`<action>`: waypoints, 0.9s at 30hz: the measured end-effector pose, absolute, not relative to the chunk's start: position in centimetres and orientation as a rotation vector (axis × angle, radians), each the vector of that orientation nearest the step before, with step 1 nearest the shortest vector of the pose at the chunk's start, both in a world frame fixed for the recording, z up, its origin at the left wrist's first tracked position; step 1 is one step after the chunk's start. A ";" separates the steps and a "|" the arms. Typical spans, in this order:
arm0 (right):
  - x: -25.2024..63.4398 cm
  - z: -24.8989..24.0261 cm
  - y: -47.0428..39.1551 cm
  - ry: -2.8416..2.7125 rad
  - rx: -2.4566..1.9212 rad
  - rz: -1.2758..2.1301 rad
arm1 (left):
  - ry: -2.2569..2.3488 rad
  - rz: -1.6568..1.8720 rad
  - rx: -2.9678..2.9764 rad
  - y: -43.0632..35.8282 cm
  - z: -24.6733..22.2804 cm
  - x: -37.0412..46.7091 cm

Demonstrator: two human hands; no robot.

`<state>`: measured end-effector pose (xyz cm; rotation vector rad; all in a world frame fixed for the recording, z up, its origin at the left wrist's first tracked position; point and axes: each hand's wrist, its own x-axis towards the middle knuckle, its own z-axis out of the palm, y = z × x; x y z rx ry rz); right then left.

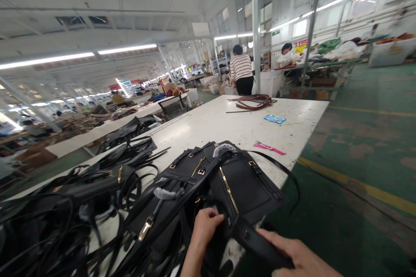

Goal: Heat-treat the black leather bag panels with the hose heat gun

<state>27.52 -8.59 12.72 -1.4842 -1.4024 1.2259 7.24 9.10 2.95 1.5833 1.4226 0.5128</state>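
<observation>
Black leather bags with gold zippers and buckles lie at the table's near edge. My left hand [206, 226] is closed, thumb and fingers pinching at the black material beside the nearest bag [245, 186]; what exactly it grips is hidden. At the lower right my right hand [292, 253] is wrapped round a black bag part [256, 242], a thick, stiff-looking piece below the gold zipper. A second black bag [182, 166] with buckles and a plastic-wrapped handle [165, 193] lies to the left, partly under dark straps.
More black bags [97, 181] and loose straps cover the left side. On the white table [201, 125] lie brown strips [255, 102], a blue-and-white card [274, 118] and a pink tool [269, 149]. A person [241, 70] in a striped top stands beyond, near a metal post [256, 30].
</observation>
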 end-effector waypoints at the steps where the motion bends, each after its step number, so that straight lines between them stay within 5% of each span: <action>1: 27.1 12.5 -8.1 -1.402 -1.465 1.271 | 1.414 0.496 1.574 9.2 2.8 7.5; 7: 26.2 8.0 -4.8 -1.054 -1.231 1.617 | 1.383 0.467 1.502 9.9 2.0 8.2; 12: 28.4 6.7 -5.1 -0.894 -1.162 1.351 | 1.302 0.483 1.401 9.8 3.0 8.0; 21: 25.8 8.0 -6.1 -1.057 -1.179 1.424 | 1.256 0.599 1.322 8.9 3.5 12.1; 27: 27.5 9.0 -7.2 -0.966 -1.213 1.300 | 1.321 0.651 1.524 10.7 9.6 6.6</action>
